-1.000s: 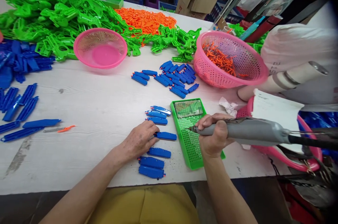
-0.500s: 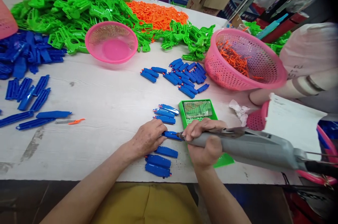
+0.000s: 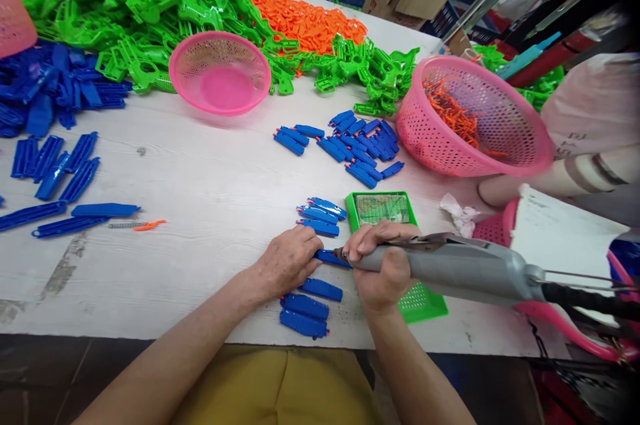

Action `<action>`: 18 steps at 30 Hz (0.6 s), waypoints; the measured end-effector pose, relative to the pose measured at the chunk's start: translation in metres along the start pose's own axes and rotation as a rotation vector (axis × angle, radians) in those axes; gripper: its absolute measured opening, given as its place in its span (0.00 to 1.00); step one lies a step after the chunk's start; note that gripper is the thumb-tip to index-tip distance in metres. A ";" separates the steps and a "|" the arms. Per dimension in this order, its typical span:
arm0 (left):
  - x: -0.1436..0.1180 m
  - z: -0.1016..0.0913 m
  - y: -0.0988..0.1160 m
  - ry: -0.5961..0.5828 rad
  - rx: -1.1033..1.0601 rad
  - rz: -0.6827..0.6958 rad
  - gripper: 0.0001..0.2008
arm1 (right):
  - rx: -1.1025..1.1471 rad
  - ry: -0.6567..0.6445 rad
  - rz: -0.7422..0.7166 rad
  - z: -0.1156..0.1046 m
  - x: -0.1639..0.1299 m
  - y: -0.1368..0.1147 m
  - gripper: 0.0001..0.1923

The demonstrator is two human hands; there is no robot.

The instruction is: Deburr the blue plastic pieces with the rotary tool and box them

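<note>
While the left hand presses flat the blue piece near the worktop's front edge, the right hand is closed around the grey power tool; this piece seems light, stiff, slippery, best held at its sides

Centre of the frame, low down: the left hand sits on a small clip part, with the right hand just right of it, the power screwdriver running off to the right edge. Under that hand lies a perforated tray. More clip parts sit just below the hands. Up left of centre, an empty basket; upper right, a filled basket.
</note>
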State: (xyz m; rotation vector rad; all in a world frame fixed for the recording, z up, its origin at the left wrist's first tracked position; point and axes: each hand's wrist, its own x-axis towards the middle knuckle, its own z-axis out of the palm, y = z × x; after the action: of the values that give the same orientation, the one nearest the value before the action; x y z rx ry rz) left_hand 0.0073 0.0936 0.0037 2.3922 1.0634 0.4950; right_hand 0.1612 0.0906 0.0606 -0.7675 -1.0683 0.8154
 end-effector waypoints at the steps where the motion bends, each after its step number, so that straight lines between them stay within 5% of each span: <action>1: 0.000 0.000 0.000 -0.007 0.003 -0.001 0.03 | 0.001 -0.007 0.001 0.000 0.000 0.000 0.08; 10: 0.001 0.002 0.000 -0.015 -0.002 -0.008 0.01 | -0.014 -0.097 -0.018 0.002 -0.005 0.007 0.07; 18: -0.009 -0.021 -0.003 -0.065 0.002 0.053 0.02 | 0.044 0.065 -0.037 -0.021 0.016 -0.019 0.08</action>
State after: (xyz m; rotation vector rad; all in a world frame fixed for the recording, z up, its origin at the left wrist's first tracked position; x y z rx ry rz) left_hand -0.0111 0.0942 0.0179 2.4265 0.9748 0.4313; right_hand 0.1891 0.0917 0.0774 -0.7298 -1.0007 0.7750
